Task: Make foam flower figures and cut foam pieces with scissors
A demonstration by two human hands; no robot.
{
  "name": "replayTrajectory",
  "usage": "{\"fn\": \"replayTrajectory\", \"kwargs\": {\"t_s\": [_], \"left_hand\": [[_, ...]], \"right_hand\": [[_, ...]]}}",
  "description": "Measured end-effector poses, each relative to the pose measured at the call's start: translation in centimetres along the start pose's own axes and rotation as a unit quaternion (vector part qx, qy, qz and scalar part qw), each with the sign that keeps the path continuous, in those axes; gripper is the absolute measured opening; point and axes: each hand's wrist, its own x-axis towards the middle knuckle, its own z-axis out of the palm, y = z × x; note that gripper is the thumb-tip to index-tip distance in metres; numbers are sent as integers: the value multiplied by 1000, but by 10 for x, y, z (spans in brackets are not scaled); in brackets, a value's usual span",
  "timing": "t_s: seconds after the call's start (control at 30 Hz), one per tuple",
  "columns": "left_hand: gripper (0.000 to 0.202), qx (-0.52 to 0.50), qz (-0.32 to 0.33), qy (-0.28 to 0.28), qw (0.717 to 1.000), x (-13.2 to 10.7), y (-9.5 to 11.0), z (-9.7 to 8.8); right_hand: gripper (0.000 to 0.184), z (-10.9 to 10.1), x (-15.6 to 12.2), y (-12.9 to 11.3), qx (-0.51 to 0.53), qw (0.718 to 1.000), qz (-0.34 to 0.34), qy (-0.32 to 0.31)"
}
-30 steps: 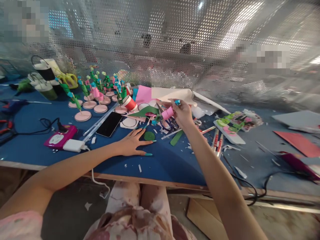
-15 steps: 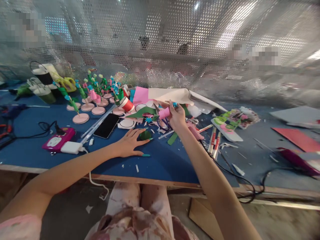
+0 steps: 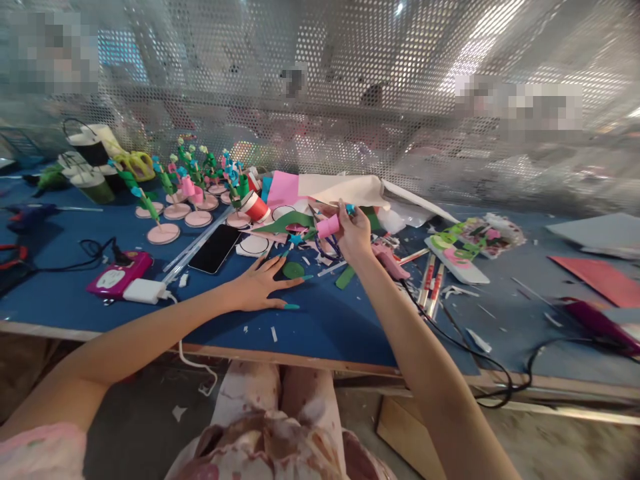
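My left hand [image 3: 257, 285] lies palm down on the blue tabletop, fingers spread, with teal nails. Beside its fingers is a small dark green disc [image 3: 293, 269]. My right hand [image 3: 356, 235] is raised over the pile of scraps, its fingers closed around a small pink cylinder [image 3: 328, 227]. A bit of bright blue [image 3: 351, 210] shows at its fingers; I cannot tell whether it is held. Left of the cylinder are a blue star-shaped flower [image 3: 296, 239] and a green strip [image 3: 285, 223]. Scissors [image 3: 327, 250] lie partly hidden below the right hand.
Small flower stands on pink round bases [image 3: 163, 233] fill the back left. Nearby are a phone [image 3: 215, 249], a red spool [image 3: 255, 207] and a magenta power socket [image 3: 120, 275]. A pink glue gun [image 3: 390, 261] with a black cord lies right. Perforated sheeting [image 3: 320, 140] rises behind.
My left hand's fingers have shifted slightly and spread around the green disc, which shows more fully. My right hand keeps its hold on the pink cylinder. The view has tilted a little.
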Motion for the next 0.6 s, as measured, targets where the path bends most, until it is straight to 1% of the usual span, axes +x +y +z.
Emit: {"fn": "replayTrajectory", "kwargs": {"t_s": [0.03,0.07,0.1,0.13,0.17,0.23,0.27,0.3,0.33,0.37,0.4,0.47,0.5,0.53,0.6], "left_hand": [[63,6,5,18,1000,0,-1,1],[62,13,6,47,999,-1,-2,2],[61,18,-1,91,996,-2,-4,3],[57,21,-14,147,989,-3,-6,3],[53,20,-32,214,976,-4,-8,2],[50,17,-60,352,934,-5,-12,-1],[51,18,-64,406,911,-4,-13,-3],[55,22,-60,442,895,-3,-15,-5],[59,24,-50,459,887,-1,-16,-6],[63,22,-36,459,887,1,-17,-7],[61,16,-22,447,894,3,-18,-6],[46,-1,-4,418,908,8,-20,-3],[38,-7,-4,413,911,10,-21,-1],[34,-9,-9,415,910,11,-22,0],[31,-8,-22,433,901,11,-24,3]], "right_hand": [[43,0,0,0,-5,1000,-5,-1],[43,0,-1,0,-11,1000,-11,-2],[44,0,-2,0,-16,1000,-14,-5],[44,1,-3,-1,-18,1000,-14,-10],[45,2,-4,-1,-15,1000,-10,-17],[45,7,-9,-2,0,999,3,-34],[45,11,-12,-3,9,999,8,-42],[44,15,-15,-3,18,999,12,-49],[43,19,-18,-3,25,998,13,-51],[42,23,-21,-3,29,998,13,-51],[42,27,-24,-2,29,998,15,-51],[42,33,-29,-1,23,998,21,-50],[42,35,-31,-1,21,998,24,-51],[42,36,-32,0,22,998,26,-49],[42,37,-31,1,33,999,25,-35]]}}
